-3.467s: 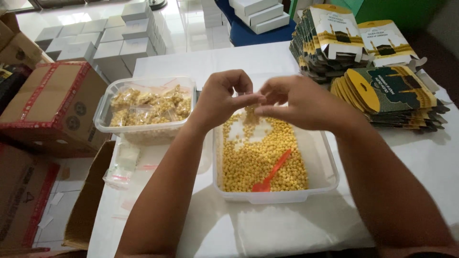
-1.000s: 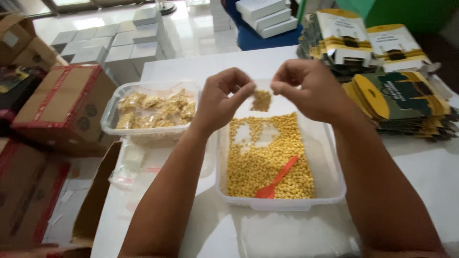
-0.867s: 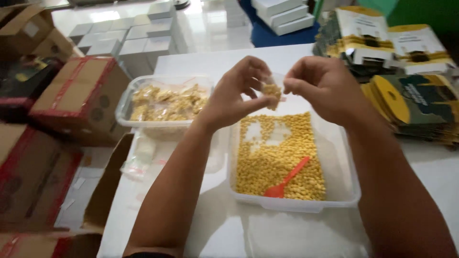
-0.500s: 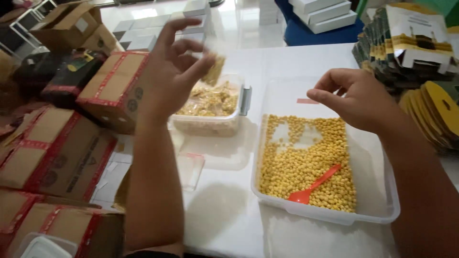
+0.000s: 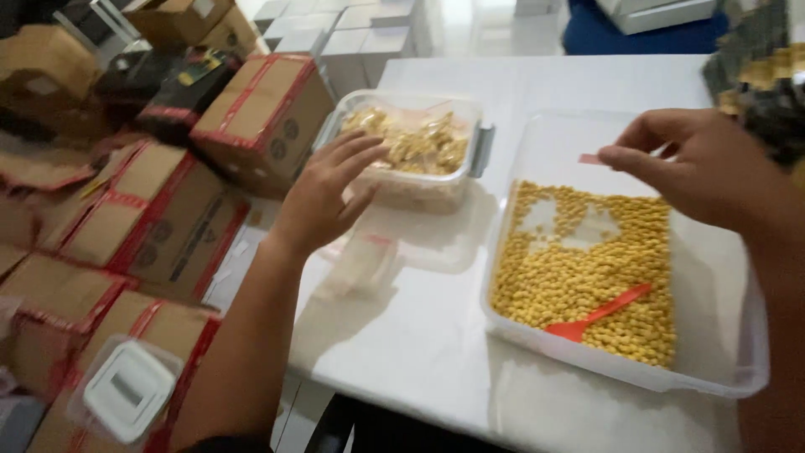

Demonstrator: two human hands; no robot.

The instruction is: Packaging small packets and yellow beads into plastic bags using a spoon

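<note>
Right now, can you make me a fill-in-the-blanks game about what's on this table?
1. The spoon lying on the yellow beads is ____ in colour.
2. The left hand hovers by the smaller tub full of little filled ____.
3. The right hand is above the ____ tub.
4. The cardboard boxes have ____ tape.

Missing words: orange; bags; bigger; red

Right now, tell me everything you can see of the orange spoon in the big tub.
The orange spoon looks like thin plastic, one piece, with a small rounded bowl and a long flat handle. It lies on top of the yellow pellets near the front of the clear plastic tub, bowl toward the front edge, handle slanting up and to the right. Only the pellets touch it. Neither hand is on it; the right hand hangs over the tub's far end.
</note>
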